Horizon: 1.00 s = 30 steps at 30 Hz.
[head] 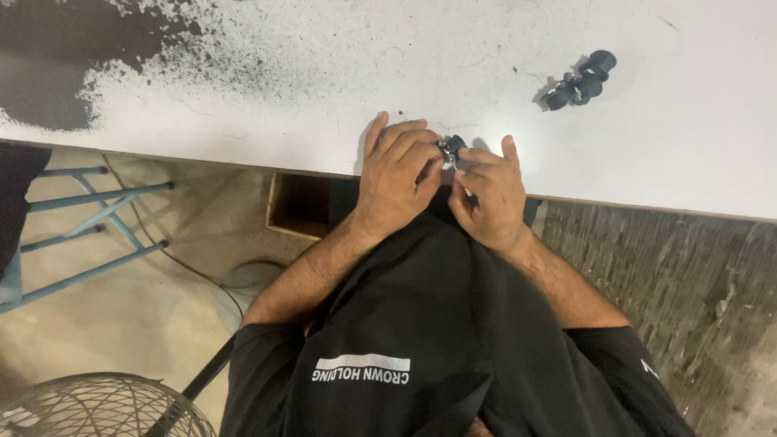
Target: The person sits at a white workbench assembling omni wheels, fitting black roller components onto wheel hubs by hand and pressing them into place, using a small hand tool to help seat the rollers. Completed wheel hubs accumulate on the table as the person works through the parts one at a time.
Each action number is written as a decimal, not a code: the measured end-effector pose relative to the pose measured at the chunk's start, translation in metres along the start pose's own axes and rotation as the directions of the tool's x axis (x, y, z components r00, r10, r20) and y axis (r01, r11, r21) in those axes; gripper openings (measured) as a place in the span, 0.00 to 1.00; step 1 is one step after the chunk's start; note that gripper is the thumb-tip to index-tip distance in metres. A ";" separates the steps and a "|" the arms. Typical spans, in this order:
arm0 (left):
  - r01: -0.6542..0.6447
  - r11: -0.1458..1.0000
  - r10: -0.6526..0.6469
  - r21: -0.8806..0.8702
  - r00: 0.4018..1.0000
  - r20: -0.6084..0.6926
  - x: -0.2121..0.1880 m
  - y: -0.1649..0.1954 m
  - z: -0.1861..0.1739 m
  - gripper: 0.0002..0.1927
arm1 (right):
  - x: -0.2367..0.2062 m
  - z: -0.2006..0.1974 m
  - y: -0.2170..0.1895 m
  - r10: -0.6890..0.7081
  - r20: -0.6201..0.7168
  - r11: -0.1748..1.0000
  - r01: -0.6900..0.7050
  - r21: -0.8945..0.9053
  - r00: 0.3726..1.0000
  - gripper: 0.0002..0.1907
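Left hand (396,174): resting at the near edge of the white table (688,146), fingers curled together and pinched on a small black part (450,147).
Right hand (490,190): just right of the left, fingertips closed on the same part from the other side, thumb up.
Small black part: held between both hands, just over the table's near edge; partly hidden, with a bit of shiny metal showing.
How it handles: looks light, hard and stiff, and small enough to slip; best gripped by fingertips around its sides.
Loose black pieces (581,81): a little cluster lying farther back and to the right, well apart from the hands.
Table surface: dark sooty speckling at the far left.
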<state>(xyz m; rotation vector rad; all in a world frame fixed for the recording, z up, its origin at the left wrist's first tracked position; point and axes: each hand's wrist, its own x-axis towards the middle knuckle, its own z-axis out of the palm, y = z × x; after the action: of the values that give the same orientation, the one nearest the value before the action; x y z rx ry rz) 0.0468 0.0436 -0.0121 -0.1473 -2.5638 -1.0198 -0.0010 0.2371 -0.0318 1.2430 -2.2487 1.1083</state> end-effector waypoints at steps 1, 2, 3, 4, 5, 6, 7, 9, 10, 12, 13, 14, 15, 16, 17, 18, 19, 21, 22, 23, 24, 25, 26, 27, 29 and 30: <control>0.006 1.000 -0.006 -0.010 1.000 0.000 0.000 0.000 -0.001 0.07 | 0.000 0.001 0.000 0.005 -0.006 1.000 -0.005 -0.006 1.000 0.20; 0.002 1.000 -0.002 -0.011 1.000 0.007 0.000 0.000 -0.001 0.06 | 0.001 0.002 -0.001 0.012 -0.012 1.000 -0.012 -0.011 1.000 0.20; -0.002 1.000 0.002 -0.014 1.000 0.013 0.000 0.000 -0.002 0.06 | 0.002 0.002 -0.002 0.018 -0.010 1.000 -0.018 -0.012 1.000 0.19; -0.007 1.000 0.008 -0.018 1.000 0.020 0.001 -0.001 -0.002 0.06 | 0.003 0.001 -0.002 0.024 -0.008 1.000 -0.024 -0.014 1.000 0.19; -0.010 1.000 0.010 -0.016 1.000 0.023 0.001 -0.001 -0.002 0.06 | 0.004 0.001 -0.003 0.032 -0.005 0.999 -0.032 -0.016 0.999 0.19; -0.011 1.000 0.011 -0.014 1.000 0.027 0.002 -0.001 -0.003 0.05 | 0.005 0.001 -0.005 0.046 0.002 0.999 -0.046 -0.020 0.999 0.19; -0.014 1.000 0.015 -0.012 0.999 0.031 0.002 -0.001 -0.003 0.05 | 0.006 0.001 -0.006 0.060 0.008 0.998 -0.060 -0.025 0.998 0.19; -0.031 0.999 0.031 -0.019 0.999 0.035 0.003 -0.002 -0.004 0.05 | 0.009 0.001 -0.006 0.067 0.020 0.996 -0.066 -0.054 0.998 0.19; -0.037 0.999 0.038 -0.022 0.999 0.038 0.003 -0.003 -0.005 0.06 | 0.009 0.000 -0.007 0.063 0.027 0.995 -0.061 -0.076 0.998 0.19; -0.041 0.999 0.042 -0.012 0.998 0.036 0.002 -0.003 -0.007 0.06 | 0.011 -0.001 -0.008 0.069 0.038 0.995 -0.067 -0.070 0.997 0.19; -0.046 0.999 0.046 -0.007 0.998 0.035 0.001 -0.002 -0.007 0.06 | 0.012 -0.003 -0.008 0.077 0.043 0.996 -0.075 -0.042 0.996 0.19; -0.026 1.000 0.026 -0.009 1.000 0.015 0.000 -0.002 -0.007 0.06 | 0.014 -0.005 -0.008 0.080 0.048 0.997 -0.080 -0.010 0.996 0.18; -0.006 1.000 0.006 -0.010 1.000 -0.003 -0.001 -0.002 -0.006 0.07 | 0.015 -0.008 -0.008 0.056 0.030 0.998 -0.056 -0.008 0.998 0.17; 0.012 1.000 -0.012 -0.015 1.000 -0.018 -0.002 -0.002 -0.006 0.08 | 0.017 -0.013 -0.008 0.037 0.011 0.999 -0.037 -0.008 0.999 0.17; 0.015 1.000 -0.016 -0.014 1.000 -0.024 -0.002 -0.002 -0.005 0.10 | 0.019 -0.017 -0.008 0.018 -0.006 1.000 -0.018 -0.010 1.000 0.16; 0.022 1.000 -0.022 -0.015 0.999 -0.030 -0.002 -0.002 -0.004 0.12 | 0.022 -0.020 -0.007 0.070 0.001 0.995 -0.070 -0.065 0.998 0.16; 0.031 0.999 -0.032 -0.017 0.999 -0.033 -0.003 -0.002 -0.003 0.15 | 0.024 -0.026 -0.006 0.125 0.007 0.985 -0.123 -0.119 0.992 0.16; 0.026 1.000 -0.025 0.010 0.999 -0.038 -0.003 -0.001 -0.002 0.19 | 0.030 -0.031 -0.005 0.176 0.030 0.971 -0.169 -0.167 0.984 0.16; 0.017 1.000 -0.016 0.023 0.999 -0.040 -0.003 -0.001 -0.003 0.22 | 0.033 -0.030 -0.004 0.174 0.046 0.973 -0.164 -0.164 0.984 0.16; 0.009 0.999 -0.006 0.048 0.998 -0.057 -0.002 -0.001 -0.004 0.20 | 0.035 -0.029 -0.003 0.171 0.059 0.974 -0.159 -0.161 0.984 0.18; 0.001 0.997 0.004 0.072 0.997 -0.073 -0.001 -0.001 -0.006 0.18 | 0.038 -0.027 -0.002 0.176 0.084 0.973 -0.160 -0.168 0.981 0.19; -0.007 0.996 0.015 0.093 0.996 -0.085 0.000 0.000 -0.008 0.16 | 0.038 -0.025 -0.003 0.183 0.108 0.971 -0.163 -0.175 0.977 0.20; -0.006 0.996 0.013 0.091 0.996 -0.083 0.002 0.000 -0.010 0.14 | 0.039 -0.023 -0.003 0.191 0.131 0.969 -0.165 -0.181 0.973 0.21; -0.004 0.996 0.011 0.089 0.997 -0.082 0.003 0.001 -0.014 0.12 | 0.038 -0.022 -0.002 0.188 0.127 0.968 -0.162 -0.191 0.974 0.20; -0.014 0.999 0.016 0.030 0.998 -0.058 0.008 0.001 -0.019 0.09 | 0.037 -0.021 -0.002 0.181 0.127 0.967 -0.153 -0.204 0.975 0.20; -0.022 0.999 0.021 -0.028 0.999 -0.033 0.011 0.001 -0.021 0.08 | 0.036 -0.021 -0.003 0.179 0.128 0.968 -0.151 -0.200 0.976 0.20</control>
<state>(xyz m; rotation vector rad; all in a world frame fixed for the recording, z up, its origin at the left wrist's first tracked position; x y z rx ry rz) 0.0429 0.0295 0.0068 -0.1635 -2.5138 -1.0427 -0.0203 0.2322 0.0045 1.1073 -2.5392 0.8571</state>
